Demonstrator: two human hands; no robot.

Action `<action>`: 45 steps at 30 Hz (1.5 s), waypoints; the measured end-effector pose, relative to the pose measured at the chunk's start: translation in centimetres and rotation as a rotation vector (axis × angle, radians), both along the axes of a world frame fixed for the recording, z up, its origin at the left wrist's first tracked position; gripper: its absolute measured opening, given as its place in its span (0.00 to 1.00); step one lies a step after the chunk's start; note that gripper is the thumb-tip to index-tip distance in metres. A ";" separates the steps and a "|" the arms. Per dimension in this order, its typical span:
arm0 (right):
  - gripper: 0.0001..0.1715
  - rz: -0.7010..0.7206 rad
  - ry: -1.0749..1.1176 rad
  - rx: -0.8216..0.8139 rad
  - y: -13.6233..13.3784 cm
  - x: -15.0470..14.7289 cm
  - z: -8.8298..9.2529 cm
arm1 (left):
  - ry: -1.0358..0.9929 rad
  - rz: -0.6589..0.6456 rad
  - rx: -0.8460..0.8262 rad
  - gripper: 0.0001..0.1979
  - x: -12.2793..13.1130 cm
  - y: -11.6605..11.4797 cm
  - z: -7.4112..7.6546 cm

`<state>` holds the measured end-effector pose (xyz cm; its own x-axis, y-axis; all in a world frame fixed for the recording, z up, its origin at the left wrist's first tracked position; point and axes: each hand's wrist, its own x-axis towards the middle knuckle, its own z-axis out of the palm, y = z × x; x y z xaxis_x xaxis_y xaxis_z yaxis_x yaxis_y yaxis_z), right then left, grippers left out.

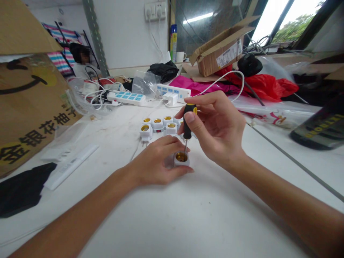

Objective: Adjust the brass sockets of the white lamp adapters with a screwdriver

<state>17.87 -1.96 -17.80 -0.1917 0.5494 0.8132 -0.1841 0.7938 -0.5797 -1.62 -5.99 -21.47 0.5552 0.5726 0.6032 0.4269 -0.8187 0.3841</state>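
Observation:
My right hand (216, 129) pinches a small screwdriver (187, 122) with a black and yellow handle, upright between thumb and fingers. Its thin metal shaft (185, 147) reaches down into a white screw-in lamp socket adapter (181, 160) with a brass-coloured threaded opening. My left hand (158, 162) wraps around that adapter and hides most of its body. Just beyond my left hand stand several similar white adapters (158, 126), close together on the white table (204, 218).
A large printed cardboard box (29, 107) stands at the left, and white power strips (126, 98) with tangled cables lie behind the adapters. An open carton (221, 52), red plastic bags (268, 84) and a dark bottle (319, 125) sit to the right. A person (84, 70) sits at the far back left.

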 end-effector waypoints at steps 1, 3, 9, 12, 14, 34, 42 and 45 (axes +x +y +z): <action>0.10 -0.034 0.010 0.006 0.0 -0.1 0.0 | 0.005 0.002 -0.003 0.15 0.0 0.0 0.0; 0.13 -0.095 0.020 0.015 0.1 -0.2 -0.2 | 0.011 0.007 -0.011 0.15 0.0 0.0 0.0; 0.15 -0.171 0.025 0.018 0.1 -0.3 -0.6 | -0.009 0.001 -0.035 0.18 0.1 -0.1 0.1; 0.15 -0.157 0.083 -0.040 0.4 -0.2 -0.2 | -0.051 0.011 -0.089 0.21 -0.5 -0.1 0.6; 0.16 -0.156 0.164 -0.106 0.7 -0.1 0.2 | -0.117 0.063 -0.129 0.19 -1.3 0.3 1.1; 0.11 -0.059 -0.130 -0.250 0.6 -0.9 -1.8 | -0.722 0.606 -0.303 0.30 -3.2 2.6 1.0; 0.11 -0.057 -0.187 -0.282 0.6 -1.1 -2.5 | -0.591 0.549 -0.299 0.28 -3.1 2.1 0.5; 0.12 -0.075 -0.174 -0.282 0.5 -1.2 -2.5 | -0.557 0.554 -0.283 0.28 -3.0 2.0 0.6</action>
<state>16.70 -1.41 -20.34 -0.2648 0.7661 0.5856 -0.0106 0.6049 -0.7962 -4.62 -4.00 -20.89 -0.1881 0.8461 0.4987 0.4264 -0.3871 0.8175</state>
